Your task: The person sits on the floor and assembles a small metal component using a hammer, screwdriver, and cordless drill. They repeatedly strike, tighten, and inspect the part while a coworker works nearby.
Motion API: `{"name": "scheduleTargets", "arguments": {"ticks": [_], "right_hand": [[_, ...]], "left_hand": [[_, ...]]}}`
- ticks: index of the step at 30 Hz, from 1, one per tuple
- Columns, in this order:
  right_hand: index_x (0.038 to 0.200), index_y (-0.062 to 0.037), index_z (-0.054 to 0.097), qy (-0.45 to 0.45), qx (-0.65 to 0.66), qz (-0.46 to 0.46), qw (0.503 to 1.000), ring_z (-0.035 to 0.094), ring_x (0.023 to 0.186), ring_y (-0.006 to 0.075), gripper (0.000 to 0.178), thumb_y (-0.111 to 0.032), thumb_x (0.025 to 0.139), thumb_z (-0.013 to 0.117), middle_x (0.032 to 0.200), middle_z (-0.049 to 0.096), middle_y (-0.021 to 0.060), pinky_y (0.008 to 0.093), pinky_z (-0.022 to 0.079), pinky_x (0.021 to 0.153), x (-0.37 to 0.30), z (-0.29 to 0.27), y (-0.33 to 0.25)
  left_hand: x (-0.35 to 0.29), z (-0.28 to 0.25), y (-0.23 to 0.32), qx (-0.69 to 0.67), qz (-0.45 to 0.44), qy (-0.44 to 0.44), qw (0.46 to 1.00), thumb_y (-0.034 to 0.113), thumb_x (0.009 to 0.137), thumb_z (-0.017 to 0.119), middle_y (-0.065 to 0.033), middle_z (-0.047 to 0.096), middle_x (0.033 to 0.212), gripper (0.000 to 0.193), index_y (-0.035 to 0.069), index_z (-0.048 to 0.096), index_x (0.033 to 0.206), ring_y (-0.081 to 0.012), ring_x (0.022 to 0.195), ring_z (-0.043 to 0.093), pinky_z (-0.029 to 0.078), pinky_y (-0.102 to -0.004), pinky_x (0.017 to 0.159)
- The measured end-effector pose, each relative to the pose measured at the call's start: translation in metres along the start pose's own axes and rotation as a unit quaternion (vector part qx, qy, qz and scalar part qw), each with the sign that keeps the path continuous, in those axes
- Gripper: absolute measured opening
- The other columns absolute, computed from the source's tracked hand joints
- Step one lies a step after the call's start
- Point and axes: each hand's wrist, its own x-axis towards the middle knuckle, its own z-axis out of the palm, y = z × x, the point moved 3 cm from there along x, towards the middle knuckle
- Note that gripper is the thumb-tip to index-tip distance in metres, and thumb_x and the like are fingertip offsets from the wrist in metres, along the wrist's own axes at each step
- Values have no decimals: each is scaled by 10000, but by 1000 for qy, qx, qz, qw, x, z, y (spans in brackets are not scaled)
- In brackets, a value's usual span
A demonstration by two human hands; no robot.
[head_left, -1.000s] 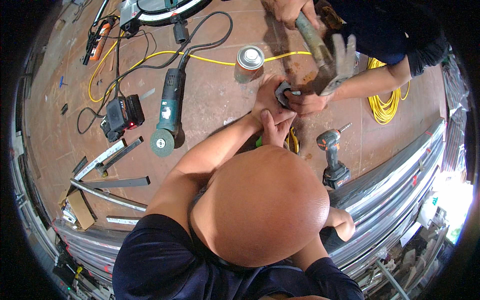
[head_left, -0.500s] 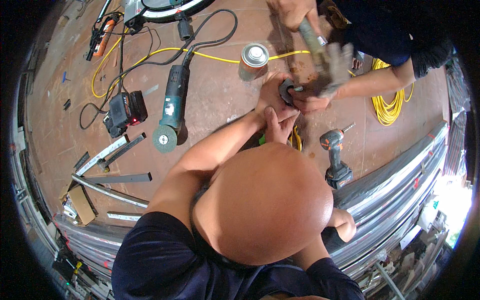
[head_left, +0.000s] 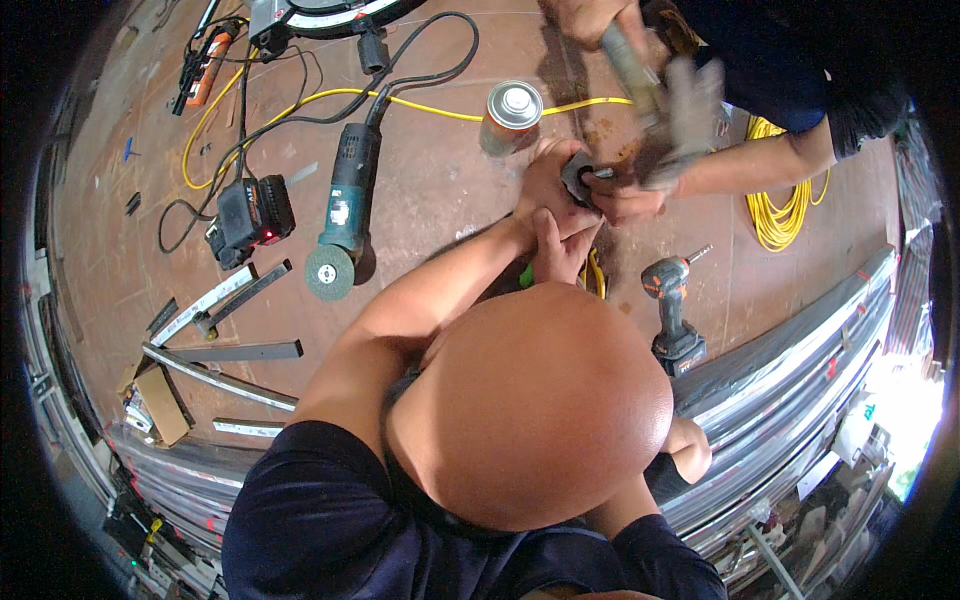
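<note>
My left hand (head_left: 552, 182) is closed around a dark metal-looking piece with a curved edge (head_left: 577, 176); its exact kind is hard to make out. Just below, my right hand (head_left: 562, 245) presses up against the left, its fingers closed on something hidden from view. From the upper right a co-worker's hand (head_left: 632, 197) reaches in and pinches the same dark piece. The co-worker's other hand (head_left: 595, 18) grips a hammer (head_left: 632, 75), whose head is smeared by motion above that pinching hand.
A spray can (head_left: 512, 115) stands beyond my hands. To the left lie an angle grinder (head_left: 345, 200), a battery-powered tool (head_left: 252, 215) and cut metal bars (head_left: 240, 350). A cordless drill (head_left: 672, 310) is at right, near a yellow cord coil (head_left: 778, 210) and wrapped long profiles (head_left: 800, 350).
The co-worker's hammer has shifted slightly and stays blurred. My hands keep their hold in nearly the same place; the whole view has moved only a little.
</note>
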Motion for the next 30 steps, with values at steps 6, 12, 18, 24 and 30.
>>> {"name": "scheduleTargets", "arguments": {"ticks": [6,12,18,24,30], "right_hand": [[1744,-5,190,-1,36,6,999,459,1582,321,1132,-254,953,961,1696,448,210,472,366,1341,-7,2,-5],[1769,-22,165,-10,-21,-4,1000,454,1590,326,1133,-214,965,942,1725,421,204,481,344,1355,-2,1,-7],[1763,-45,186,-3,11,1,1000,449,1586,323,1101,-191,963,929,1722,416,196,481,339,1357,-8,3,-10],[1762,-38,188,-10,11,-3,1000,446,1588,322,1096,-194,967,926,1724,414,194,480,343,1358,-3,5,-10],[1733,-17,338,15,-14,-53,998,533,1487,259,926,-115,996,891,1633,540,148,414,411,1286,-7,0,-5]], "left_hand": [[-4,0,1,15,-8,-17,1000,298,585,1011,-135,748,1090,675,91,704,1150,-406,1076,697,564,-516,973],[-2,3,-2,7,-10,-8,1000,305,582,1013,-152,751,1088,666,100,713,1140,-431,1058,683,550,-523,970],[-5,1,0,9,32,12,999,322,580,1019,-162,750,1076,675,101,712,1139,-446,1055,691,547,-536,981],[-1,1,-5,7,2,-6,1000,337,581,998,-169,740,1097,679,99,705,1146,-451,1087,679,533,-544,978],[-6,4,-3,10,11,-2,1000,349,583,991,-186,728,1101,694,87,698,1155,-456,1096,670,533,-540,985]]}}
